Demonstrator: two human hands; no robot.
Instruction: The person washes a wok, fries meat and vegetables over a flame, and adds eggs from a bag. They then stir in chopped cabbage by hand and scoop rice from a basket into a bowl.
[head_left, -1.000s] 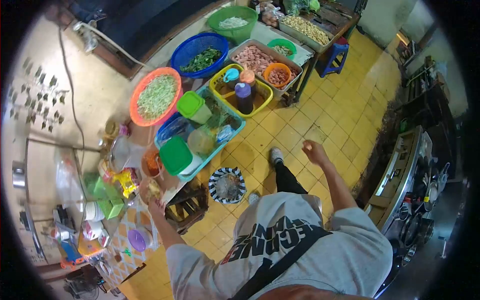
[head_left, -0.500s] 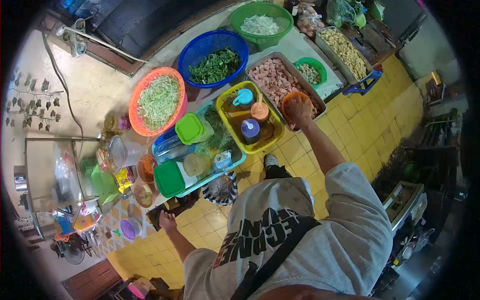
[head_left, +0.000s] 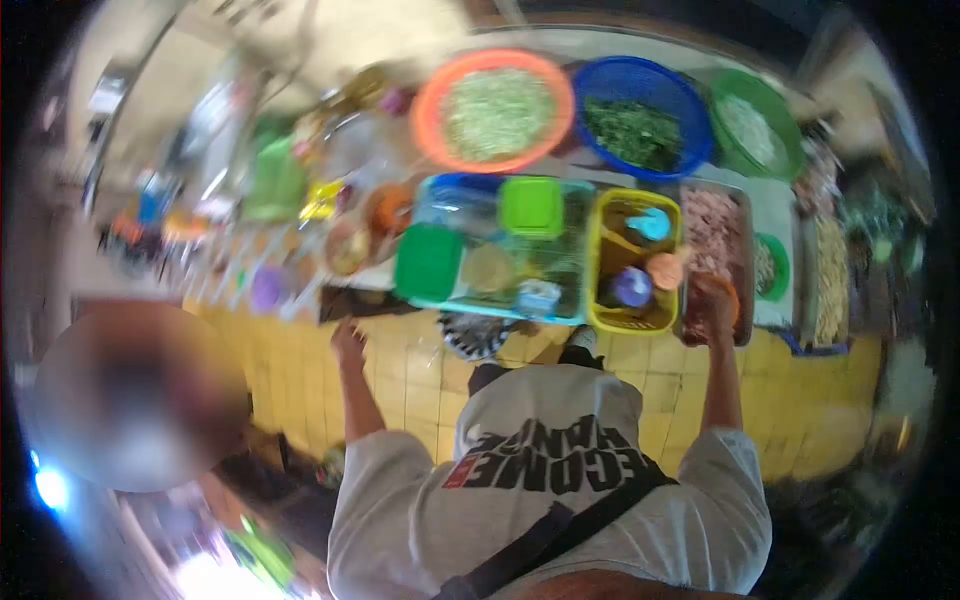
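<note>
My right hand (head_left: 711, 302) is at an orange bowl (head_left: 731, 296) that sits in a metal tray (head_left: 744, 240) of pink sliced sausage (head_left: 712, 215). The hand covers part of the bowl; blur hides whether its fingers grip the rim or reach inside. Left of that tray stands a yellow basket (head_left: 610, 317) with blue-, orange- and purple-topped containers. My left hand (head_left: 349, 342) hangs before the table's front edge with loosely parted fingers and nothing visible in it. Nearest to it are a green-lidded container (head_left: 428, 262) and a small tub (head_left: 347, 249).
Along the back stand an orange basin (head_left: 425, 115) of shredded vegetable, a blue colander (head_left: 702, 125) of chopped greens and a green colander (head_left: 790, 150). A green bowl (head_left: 780, 270) and another tray (head_left: 830, 285) are at right. A person (head_left: 140, 400), blurred, is at lower left.
The camera view has turned, so the table now lies level across the frame. A person has come into view at lower left. My right hand stays at the orange bowl.
</note>
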